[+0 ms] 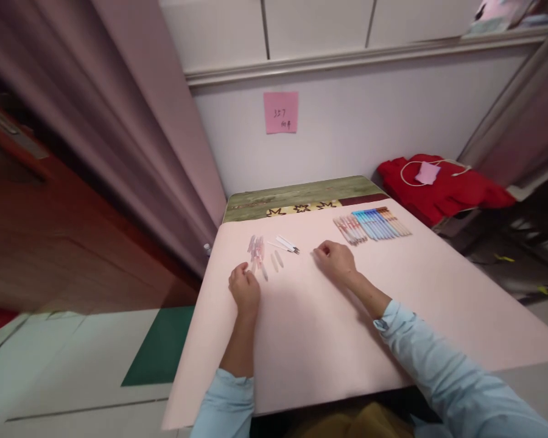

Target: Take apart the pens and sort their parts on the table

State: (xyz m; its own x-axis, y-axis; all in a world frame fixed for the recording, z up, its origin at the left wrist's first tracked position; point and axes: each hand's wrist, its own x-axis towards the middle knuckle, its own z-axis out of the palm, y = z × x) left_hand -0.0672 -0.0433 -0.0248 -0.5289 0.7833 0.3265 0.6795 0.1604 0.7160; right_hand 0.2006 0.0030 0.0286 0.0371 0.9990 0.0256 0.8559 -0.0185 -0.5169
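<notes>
The left hand (245, 291) is resting just beside a loose pile of translucent pieces (257, 249), and the right hand (337, 260) is sitting near white sticks with dark tips (285, 243); both are showing bent fingers, and whether they are gripping anything cannot be told. Two pale slips (279, 259) are lying between the hands, and slim pens (373, 224) are lying side by side farther right on the surface (301, 340).

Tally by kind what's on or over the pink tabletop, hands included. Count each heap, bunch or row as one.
Heap of slim, see-through pieces: 1
Bunch of white sticks with dark tips: 1
Loose pale pieces: 2
Row of coloured sticks: 1
Hands (left hand, right hand): 2
Total: 7
</notes>
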